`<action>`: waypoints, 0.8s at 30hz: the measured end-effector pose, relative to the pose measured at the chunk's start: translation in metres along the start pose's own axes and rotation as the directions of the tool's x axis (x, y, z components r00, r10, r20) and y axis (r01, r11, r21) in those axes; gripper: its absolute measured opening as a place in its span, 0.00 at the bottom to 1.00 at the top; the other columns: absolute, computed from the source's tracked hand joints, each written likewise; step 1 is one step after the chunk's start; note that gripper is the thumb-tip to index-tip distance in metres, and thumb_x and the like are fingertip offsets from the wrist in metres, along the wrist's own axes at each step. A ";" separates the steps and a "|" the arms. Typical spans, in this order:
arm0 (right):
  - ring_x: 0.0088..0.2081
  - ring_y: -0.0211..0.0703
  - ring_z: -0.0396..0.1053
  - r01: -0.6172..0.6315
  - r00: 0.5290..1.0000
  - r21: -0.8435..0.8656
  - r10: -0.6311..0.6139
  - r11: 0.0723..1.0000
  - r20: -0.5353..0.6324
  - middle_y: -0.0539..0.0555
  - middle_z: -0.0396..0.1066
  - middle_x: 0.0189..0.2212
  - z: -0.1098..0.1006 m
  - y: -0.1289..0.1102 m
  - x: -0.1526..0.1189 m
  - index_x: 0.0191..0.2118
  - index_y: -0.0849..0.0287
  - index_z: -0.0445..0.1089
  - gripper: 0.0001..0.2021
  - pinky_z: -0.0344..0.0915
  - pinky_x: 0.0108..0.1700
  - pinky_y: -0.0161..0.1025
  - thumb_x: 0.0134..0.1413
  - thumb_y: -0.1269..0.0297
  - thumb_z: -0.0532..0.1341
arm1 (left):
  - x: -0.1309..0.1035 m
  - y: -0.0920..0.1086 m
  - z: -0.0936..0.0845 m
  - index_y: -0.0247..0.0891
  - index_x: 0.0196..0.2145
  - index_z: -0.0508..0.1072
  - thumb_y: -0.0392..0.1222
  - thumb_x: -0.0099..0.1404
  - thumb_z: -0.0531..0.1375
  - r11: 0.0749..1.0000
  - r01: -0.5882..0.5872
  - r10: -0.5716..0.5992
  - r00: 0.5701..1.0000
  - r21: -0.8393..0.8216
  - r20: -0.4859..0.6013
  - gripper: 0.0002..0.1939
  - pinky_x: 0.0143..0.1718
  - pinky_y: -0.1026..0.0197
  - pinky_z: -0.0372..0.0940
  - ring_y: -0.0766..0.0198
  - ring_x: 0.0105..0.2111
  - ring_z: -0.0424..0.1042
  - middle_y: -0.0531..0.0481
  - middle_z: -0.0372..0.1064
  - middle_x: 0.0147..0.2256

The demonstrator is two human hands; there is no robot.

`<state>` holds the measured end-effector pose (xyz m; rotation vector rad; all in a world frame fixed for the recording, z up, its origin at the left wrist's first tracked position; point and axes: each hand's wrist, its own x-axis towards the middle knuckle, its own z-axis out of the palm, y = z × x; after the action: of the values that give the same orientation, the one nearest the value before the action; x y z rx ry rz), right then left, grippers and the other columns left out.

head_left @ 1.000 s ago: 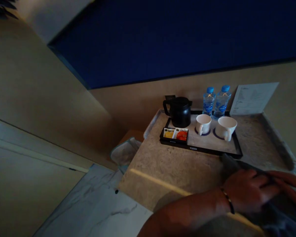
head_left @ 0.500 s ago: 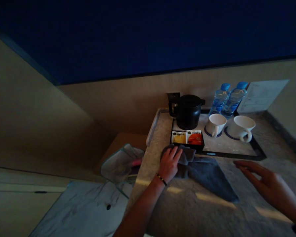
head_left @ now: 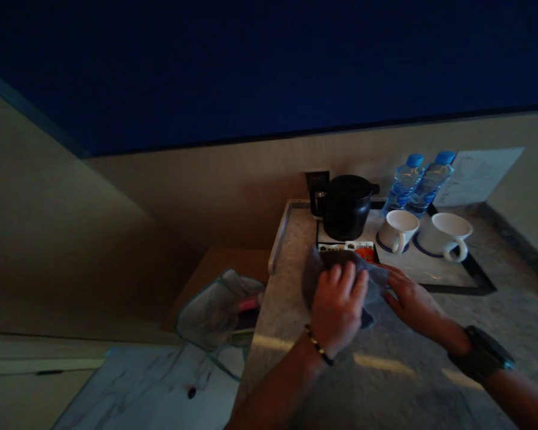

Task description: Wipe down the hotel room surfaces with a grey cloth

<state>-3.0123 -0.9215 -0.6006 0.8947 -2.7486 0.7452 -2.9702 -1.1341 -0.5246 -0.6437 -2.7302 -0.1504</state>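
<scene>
A grey cloth [head_left: 312, 276] is bunched on the countertop at the front left of the tray [head_left: 439, 288], partly covering the sachets [head_left: 364, 253]. Fingers bent, my left hand [head_left: 338, 304] grips the cloth from above; a beaded bracelet is on that wrist. My right hand [head_left: 410, 301], with a dark watch on its wrist, pinches the right end of the cloth beside the sachets. Behind them stands a black kettle [head_left: 347, 209]. Two white mugs, one [head_left: 399, 230] nearer my hands and one [head_left: 448, 233] further right, rest on the tray.
Two water bottles [head_left: 403, 185] [head_left: 433, 184] stand at the tray's back, before a leaning white sheet [head_left: 479, 173]. A socket [head_left: 317, 179] is on the wall by the kettle. Left of the counter [head_left: 278, 304], a lined bin [head_left: 215, 304] sits lower down.
My right hand has moved left and taken hold of the cloth's end. My left hand has shifted right, and the cloth's spread-out corner is now gathered up, covering part of the sachets.
</scene>
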 end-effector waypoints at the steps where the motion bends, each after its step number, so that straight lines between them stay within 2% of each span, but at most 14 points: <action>1: 0.48 0.56 0.70 -0.009 1.000 -0.021 0.009 1.000 -0.006 0.67 0.70 0.45 0.004 0.001 -0.001 0.47 0.68 0.69 0.18 0.73 0.47 0.52 0.57 0.71 0.47 | 0.013 0.014 0.011 0.37 0.58 0.66 0.36 0.69 0.47 0.999 -0.049 0.049 0.999 -0.002 0.009 0.21 0.42 0.51 0.65 0.53 0.47 0.64 0.40 0.64 0.55; 3: 0.41 0.55 0.73 -0.015 1.000 -0.042 0.014 0.999 -0.026 0.66 0.72 0.38 0.008 0.002 -0.004 0.38 0.66 0.71 0.15 0.75 0.41 0.49 0.55 0.72 0.47 | 0.028 0.027 0.033 0.35 0.58 0.65 0.39 0.71 0.46 0.997 -0.074 0.074 0.996 0.000 0.044 0.21 0.41 0.52 0.65 0.54 0.47 0.64 0.40 0.63 0.56; 4: 0.43 0.55 0.72 -0.003 1.000 -0.034 0.002 0.999 -0.029 0.66 0.72 0.40 0.008 0.003 -0.007 0.39 0.66 0.71 0.15 0.75 0.42 0.48 0.57 0.71 0.47 | 0.029 0.026 0.042 0.35 0.58 0.65 0.39 0.71 0.45 0.998 -0.065 0.065 0.996 0.005 0.063 0.21 0.40 0.53 0.65 0.54 0.47 0.64 0.40 0.63 0.56; 6: 0.54 0.52 0.65 0.028 1.000 0.003 -0.028 1.000 0.005 0.64 0.66 0.53 0.005 0.003 -0.011 0.52 0.65 0.67 0.18 0.71 0.52 0.49 0.61 0.71 0.47 | 0.020 0.013 0.051 0.37 0.57 0.66 0.38 0.71 0.46 0.999 -0.044 0.042 0.995 0.013 0.090 0.21 0.40 0.53 0.65 0.54 0.47 0.64 0.42 0.63 0.56; 7: 0.59 0.51 0.59 0.034 0.999 0.016 -0.034 0.999 0.025 0.61 0.61 0.58 0.004 0.002 -0.012 0.59 0.62 0.61 0.20 0.68 0.56 0.51 0.63 0.70 0.47 | 0.012 0.002 0.051 0.39 0.57 0.67 0.37 0.71 0.46 0.999 -0.027 0.025 0.995 0.019 0.100 0.20 0.40 0.53 0.65 0.54 0.46 0.64 0.43 0.63 0.56; 9: 0.63 0.48 0.53 0.019 0.998 0.019 -0.020 1.000 0.056 0.56 0.53 0.64 0.003 0.001 -0.013 0.66 0.56 0.49 0.25 0.65 0.59 0.53 0.65 0.70 0.46 | -0.004 -0.025 0.043 0.41 0.57 0.68 0.33 0.68 0.47 0.997 0.059 -0.063 0.990 0.042 0.127 0.22 0.42 0.51 0.66 0.53 0.47 0.64 0.44 0.63 0.57; 10: 0.64 0.48 0.52 0.011 0.998 0.008 -0.012 1.000 0.062 0.55 0.52 0.64 0.003 0.001 -0.013 0.67 0.55 0.46 0.26 0.64 0.59 0.55 0.65 0.70 0.46 | -0.010 -0.039 0.036 0.41 0.57 0.68 0.31 0.67 0.48 0.991 0.126 -0.132 0.980 0.049 0.149 0.23 0.43 0.51 0.66 0.53 0.47 0.63 0.44 0.63 0.57; 13: 0.65 0.49 0.49 0.016 0.999 -0.026 -0.015 1.000 0.040 0.54 0.52 0.64 0.006 0.001 -0.010 0.67 0.55 0.46 0.25 0.64 0.59 0.56 0.66 0.70 0.46 | -0.012 -0.080 0.004 0.39 0.56 0.69 0.27 0.61 0.51 0.957 0.286 -0.289 0.934 0.045 0.210 0.27 0.49 0.52 0.65 0.53 0.49 0.63 0.45 0.64 0.57; 15: 0.65 0.49 0.48 0.024 0.999 -0.039 -0.023 0.999 0.025 0.54 0.52 0.64 0.009 0.001 -0.009 0.67 0.56 0.46 0.25 0.65 0.59 0.57 0.66 0.69 0.46 | 0.000 -0.103 -0.014 0.37 0.56 0.70 0.27 0.58 0.53 0.932 0.354 -0.362 0.918 0.074 0.163 0.28 0.52 0.51 0.64 0.52 0.49 0.62 0.44 0.64 0.56; 17: 0.65 0.49 0.47 0.029 0.999 -0.049 -0.028 0.998 0.017 0.55 0.52 0.64 0.011 0.000 -0.008 0.67 0.57 0.46 0.25 0.65 0.58 0.58 0.66 0.70 0.46 | 0.015 -0.119 -0.022 0.36 0.56 0.70 0.27 0.57 0.54 0.908 0.408 -0.414 0.908 0.091 0.061 0.29 0.54 0.49 0.63 0.50 0.49 0.62 0.43 0.64 0.55; 19: 0.65 0.49 0.47 0.029 1.000 -0.064 -0.028 0.998 0.013 0.57 0.52 0.64 0.012 -0.003 -0.007 0.66 0.58 0.46 0.24 0.65 0.59 0.59 0.66 0.70 0.46 | 0.028 -0.127 -0.012 0.37 0.57 0.69 0.27 0.57 0.53 0.916 0.397 -0.399 0.916 0.053 0.035 0.29 0.56 0.50 0.61 0.51 0.51 0.61 0.44 0.64 0.56; 21: 0.65 0.50 0.47 0.032 0.999 -0.091 -0.032 0.995 0.003 0.58 0.53 0.64 0.013 -0.006 -0.007 0.66 0.60 0.46 0.24 0.65 0.58 0.58 0.65 0.72 0.46 | 0.033 -0.127 0.010 0.37 0.57 0.68 0.26 0.58 0.52 0.938 0.345 -0.342 0.931 -0.006 0.125 0.29 0.56 0.51 0.61 0.52 0.52 0.62 0.45 0.64 0.56; 24: 0.65 0.50 0.48 0.035 0.999 -0.147 -0.035 0.989 0.001 0.58 0.52 0.64 0.014 -0.009 -0.006 0.65 0.61 0.47 0.25 0.66 0.58 0.57 0.63 0.74 0.46 | 0.021 -0.121 0.039 0.34 0.59 0.65 0.26 0.59 0.51 0.921 0.389 -0.369 0.892 -0.028 0.261 0.29 0.56 0.52 0.62 0.54 0.52 0.64 0.41 0.65 0.55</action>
<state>-3.0023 -0.9319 -0.6108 0.9082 -2.7359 0.5292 -3.0539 -1.2259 -0.5576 -0.1430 -3.0833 -0.2894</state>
